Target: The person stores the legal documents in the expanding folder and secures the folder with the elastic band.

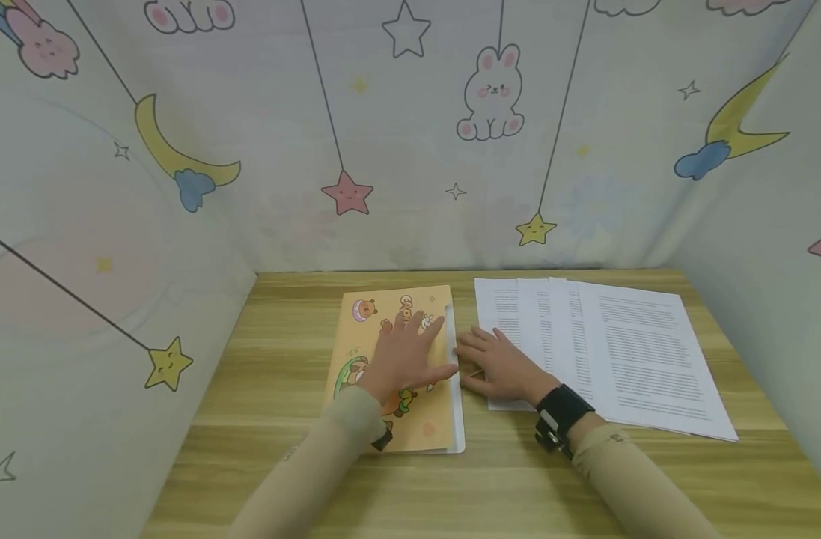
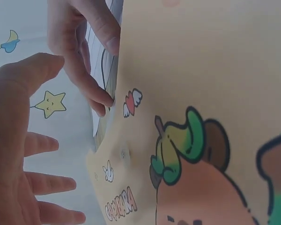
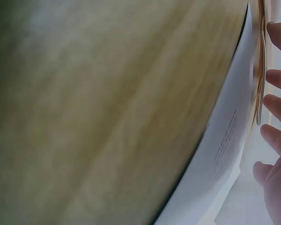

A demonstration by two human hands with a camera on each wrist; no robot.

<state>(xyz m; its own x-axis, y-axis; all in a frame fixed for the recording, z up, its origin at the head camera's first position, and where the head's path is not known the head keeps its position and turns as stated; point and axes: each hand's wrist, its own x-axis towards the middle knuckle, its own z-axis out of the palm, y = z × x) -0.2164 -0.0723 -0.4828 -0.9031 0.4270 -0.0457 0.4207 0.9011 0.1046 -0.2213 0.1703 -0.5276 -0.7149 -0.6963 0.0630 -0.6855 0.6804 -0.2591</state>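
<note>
An orange folder (image 1: 420, 423) with capybara cartoons lies upright to the viewer on the wooden table, a whitish strip showing along its right edge. My left hand (image 1: 403, 355) is over the folder's middle, fingers spread; in the left wrist view its fingers (image 2: 51, 183) are straight and hold nothing. Beside the folder's right edge is my right hand (image 1: 504, 367), palm down, its fingertips right at that edge. In the right wrist view, its fingers (image 3: 278, 105) are extended and apart next to the folder's edge (image 3: 261, 79). The right forearm crosses over printed sheets (image 1: 642, 352).
The printed sheets lie overlapping in a fanned row at the right of the wooden table (image 1: 248, 449). Pale curtain walls (image 1: 410, 150) with hanging stars, moons and a rabbit enclose the back and both sides. A black band (image 1: 563, 415) is around the right wrist.
</note>
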